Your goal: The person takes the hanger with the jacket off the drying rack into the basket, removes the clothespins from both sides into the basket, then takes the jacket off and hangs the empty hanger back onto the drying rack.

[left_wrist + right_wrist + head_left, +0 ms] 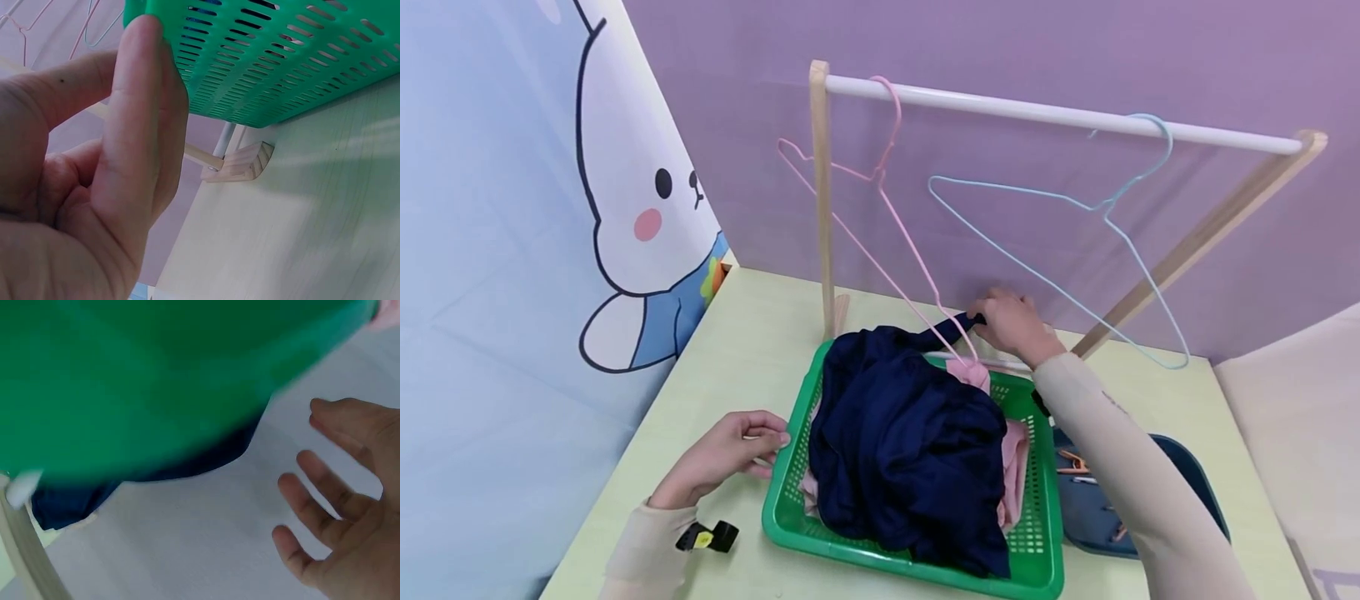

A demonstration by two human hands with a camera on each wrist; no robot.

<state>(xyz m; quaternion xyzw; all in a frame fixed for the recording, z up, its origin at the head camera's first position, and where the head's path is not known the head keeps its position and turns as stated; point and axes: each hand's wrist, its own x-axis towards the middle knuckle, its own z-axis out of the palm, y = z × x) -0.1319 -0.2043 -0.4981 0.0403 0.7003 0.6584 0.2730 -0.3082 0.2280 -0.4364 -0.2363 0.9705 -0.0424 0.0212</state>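
Navy garment (910, 442): dark blue, soft, crumpled in a heap; fills most of a green basket (1043, 533) and spills over its near rim. One narrow strip drawn out toward the far right, up to the right hand (1011, 327).

Green basket: plastic, rectangular, slotted walls, standing on the pale yellow-green bench (737, 333) just near the foot of the rack. Slotted wall close above the left hand (81, 187) in the left wrist view.

Pink garment (1015, 467): lying beneath the navy one, showing at the basket's right side and far edge.

Right hand: at the basket's far edge, back upward, at the end of the navy strip; from the head view, cannot tell whether the strip is pinched or only touched. Fingers (312, 494) spread and relaxed in the blurred right wrist view, nothing seen between them.

Left hand (726, 454): resting on the bench just left of the basket, fingers (140, 112) loosely curled, tips against the basket's left wall, nothing enclosed.

Rack (1052, 112): white rail on wooden posts, at the far side of the bench. Pink hanger (880, 179) hooked near the rail's left end, blue hanger (1105, 208) toward the right.

Dark blue tray (1090, 508): right of the basket, partly behind the right sleeve, holding small clips.
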